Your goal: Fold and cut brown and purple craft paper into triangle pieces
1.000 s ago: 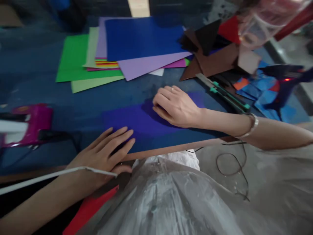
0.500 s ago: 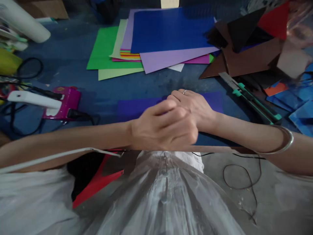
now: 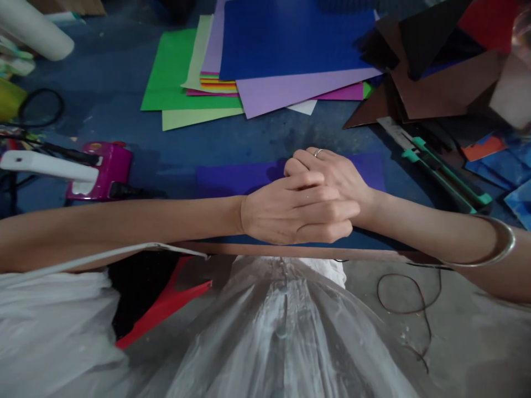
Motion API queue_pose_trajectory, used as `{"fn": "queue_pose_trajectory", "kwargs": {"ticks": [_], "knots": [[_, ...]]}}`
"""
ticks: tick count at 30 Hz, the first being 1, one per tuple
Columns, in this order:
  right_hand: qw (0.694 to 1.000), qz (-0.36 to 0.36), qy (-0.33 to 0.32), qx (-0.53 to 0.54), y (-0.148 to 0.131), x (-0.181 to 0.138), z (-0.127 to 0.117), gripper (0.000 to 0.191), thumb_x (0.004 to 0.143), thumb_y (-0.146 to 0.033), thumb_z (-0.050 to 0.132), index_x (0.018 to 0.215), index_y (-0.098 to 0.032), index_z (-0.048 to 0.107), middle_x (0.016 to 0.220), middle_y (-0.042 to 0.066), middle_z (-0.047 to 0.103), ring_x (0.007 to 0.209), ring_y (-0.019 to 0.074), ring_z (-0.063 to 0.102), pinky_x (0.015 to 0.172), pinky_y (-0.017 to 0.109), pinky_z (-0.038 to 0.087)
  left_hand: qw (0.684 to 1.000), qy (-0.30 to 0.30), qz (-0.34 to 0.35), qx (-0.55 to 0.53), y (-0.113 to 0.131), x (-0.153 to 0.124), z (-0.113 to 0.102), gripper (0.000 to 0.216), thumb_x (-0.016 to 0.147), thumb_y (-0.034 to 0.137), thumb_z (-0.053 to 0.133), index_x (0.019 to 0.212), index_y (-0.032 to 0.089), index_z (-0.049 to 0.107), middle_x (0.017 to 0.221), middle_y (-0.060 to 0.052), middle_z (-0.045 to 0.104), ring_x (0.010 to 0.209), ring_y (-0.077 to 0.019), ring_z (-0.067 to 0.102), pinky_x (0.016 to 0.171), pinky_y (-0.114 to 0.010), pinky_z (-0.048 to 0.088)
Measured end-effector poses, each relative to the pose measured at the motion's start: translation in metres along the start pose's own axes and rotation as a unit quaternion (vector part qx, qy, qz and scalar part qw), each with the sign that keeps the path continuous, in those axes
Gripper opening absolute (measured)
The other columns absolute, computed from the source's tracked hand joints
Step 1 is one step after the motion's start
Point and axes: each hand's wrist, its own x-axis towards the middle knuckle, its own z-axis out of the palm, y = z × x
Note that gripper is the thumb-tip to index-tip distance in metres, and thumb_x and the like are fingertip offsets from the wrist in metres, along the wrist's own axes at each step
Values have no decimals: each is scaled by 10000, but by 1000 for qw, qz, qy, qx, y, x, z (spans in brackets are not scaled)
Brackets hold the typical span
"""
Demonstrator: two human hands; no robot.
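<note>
A dark purple strip of paper [image 3: 232, 178] lies flat on the blue table near its front edge. My left hand [image 3: 301, 213] is over the strip, its fingers bent and closed, and it overlaps the front of my right hand. Resting above the strip's right part is my right hand [image 3: 334, 177], a ring on one finger and its fingers curled inward. The fingertips of both hands are hidden, so whatever they hold does not show. A bangle [image 3: 504, 243] circles the right forearm.
Stacked coloured sheets [image 3: 298, 41] lie at the back. On the right are a green-and-black utility knife [image 3: 443, 171] with its blade out and brown offcuts [image 3: 448, 91]. A magenta power socket [image 3: 102, 171] with a white plug [image 3: 53, 166] sits on the left.
My left hand has shifted right across my right hand, and its fingers have straightened a little. My right hand stays over the purple strip. The view has shifted slightly.
</note>
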Motion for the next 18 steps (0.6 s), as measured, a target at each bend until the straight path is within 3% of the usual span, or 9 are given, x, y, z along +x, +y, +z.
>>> {"fn": "queue_pose_trajectory", "kwargs": {"ticks": [3,6,9,12,15,18], "knots": [[999,9,1,35,0,-2,-1,221,1096,-298,402,973,-242,578,995,86,641,938,246,583,875,405,437,997,-34,-57,-39,2,-16,-4,533,1107,239,216,1329,364,685,1530,140,627,1508,-169,504,1297,-470,312],[999,2,8,41,2,-3,-1,211,1096,-304,425,1048,-215,611,1010,94,647,962,256,597,898,413,452,994,-12,-101,-38,1,-33,-4,447,1085,290,316,1365,321,663,1647,75,529,1579,-226,415,1339,-541,214],[999,-40,23,4,7,-5,1,280,1086,-251,379,1087,-168,646,1021,119,669,951,268,597,874,428,473,994,26,-100,-20,-4,-46,-3,413,1049,377,466,1408,250,625,1710,-65,453,1638,-301,301,1338,-641,175],[997,-59,53,-14,10,-7,4,346,1081,-228,332,1062,-146,667,1004,132,680,910,267,586,824,425,481,994,33,-98,-18,-7,-56,-4,508,1041,404,521,1523,246,513,1758,-118,353,1666,-339,215,1317,-716,151],[995,-61,78,-17,10,-7,7,341,1082,-246,357,1091,-124,676,1004,131,685,894,257,583,807,406,473,991,17,-132,-33,-8,-64,-4,658,1003,439,607,1609,276,408,1781,-126,293,1670,-386,175,1312,-735,146],[994,-55,84,-35,6,-6,6,321,1081,-242,381,1100,-115,675,998,127,684,886,253,575,785,388,450,986,6,-163,-27,-7,-72,-4,847,997,481,622,1695,216,223,1796,-189,209,1672,-413,139,1322,-707,148]]}}
